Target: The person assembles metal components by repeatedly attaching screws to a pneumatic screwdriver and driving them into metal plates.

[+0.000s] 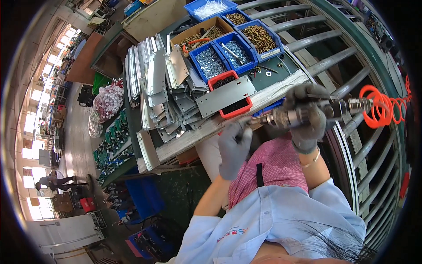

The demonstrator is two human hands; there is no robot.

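My right hand point(310, 116), in a grey work glove, is wrapped round an air screwdriver point(283, 118) held level above my lap, its tip toward the left. A red coiled air hose point(377, 107) runs from its rear end. My left hand point(234, 147), gloved too, is closed beside the tool's tip; whatever its fingertips pinch there is too small to make out. Just beyond the left hand, a flat metal plate point(226, 96) with holes lies across a red bin point(237, 110) of dark small parts.
Stacked metal brackets point(156, 75) crowd the bench's left. Behind the red bin stand blue bins point(210, 62) of silvery fasteners and a blue bin point(258, 37) of brass-coloured screws. Roller conveyor bars point(332, 60) curve along the right. Far left, another person point(57, 181) bends over.
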